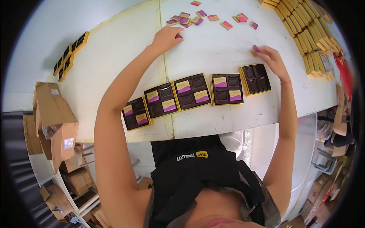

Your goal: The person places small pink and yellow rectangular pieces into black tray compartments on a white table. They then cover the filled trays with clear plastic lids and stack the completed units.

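My left hand (166, 39) reaches to the far middle of the table, its fingers closed on a purple-wrapped chocolate square (179, 37). Just beyond it lies a loose pile of gold-and-purple chocolate squares (184, 21). On the right, my right hand (272, 60) pinches another purple-wrapped square (256, 48) above the far edge of the rightmost box (256, 79). That box shows only bare dark compartments. To its left stands a row of gold-rimmed boxes (227, 89) with dark trays, such as the middle box (192, 91), each holding two gold-and-purple squares set diagonally.
Gold-and-pink squares (226, 25) lie scattered at the far side. Stacked gold boxes (310, 34) fill the far right; more dark-tray boxes (68, 57) stand far left. An open cardboard carton (57, 117) is beside the table's left edge. Another person's arm (339, 116) shows at right.
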`<action>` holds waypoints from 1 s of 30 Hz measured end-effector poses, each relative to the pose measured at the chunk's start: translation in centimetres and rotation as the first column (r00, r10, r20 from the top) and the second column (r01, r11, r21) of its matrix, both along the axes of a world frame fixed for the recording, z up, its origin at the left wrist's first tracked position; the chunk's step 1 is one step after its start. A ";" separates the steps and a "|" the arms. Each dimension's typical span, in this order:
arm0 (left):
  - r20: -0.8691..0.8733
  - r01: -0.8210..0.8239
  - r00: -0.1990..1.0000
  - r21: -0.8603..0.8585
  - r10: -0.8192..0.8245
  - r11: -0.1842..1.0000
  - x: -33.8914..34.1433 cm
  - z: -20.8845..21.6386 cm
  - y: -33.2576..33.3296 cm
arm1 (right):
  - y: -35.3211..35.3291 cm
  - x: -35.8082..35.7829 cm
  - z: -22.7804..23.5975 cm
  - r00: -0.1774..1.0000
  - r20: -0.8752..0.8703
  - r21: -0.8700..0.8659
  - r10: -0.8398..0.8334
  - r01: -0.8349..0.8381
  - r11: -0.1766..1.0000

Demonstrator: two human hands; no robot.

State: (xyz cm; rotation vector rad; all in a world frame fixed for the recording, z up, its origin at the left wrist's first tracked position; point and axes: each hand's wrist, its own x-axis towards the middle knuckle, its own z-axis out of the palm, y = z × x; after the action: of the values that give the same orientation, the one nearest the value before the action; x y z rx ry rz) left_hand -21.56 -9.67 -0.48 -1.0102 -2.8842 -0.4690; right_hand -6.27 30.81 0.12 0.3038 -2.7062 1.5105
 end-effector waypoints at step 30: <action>0.666 -0.132 0.612 0.618 -0.426 0.775 14.5 3.6 12.4 | -6.4 14.0 -0.2 0.941 0.186 -0.716 -0.284 0.328 0.616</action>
State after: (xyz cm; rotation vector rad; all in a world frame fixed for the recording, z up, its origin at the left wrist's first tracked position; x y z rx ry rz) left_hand -7.08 2.69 3.09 -1.0981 -2.7810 -2.2279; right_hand 7.77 24.41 -0.03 -0.2318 -1.7680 2.3124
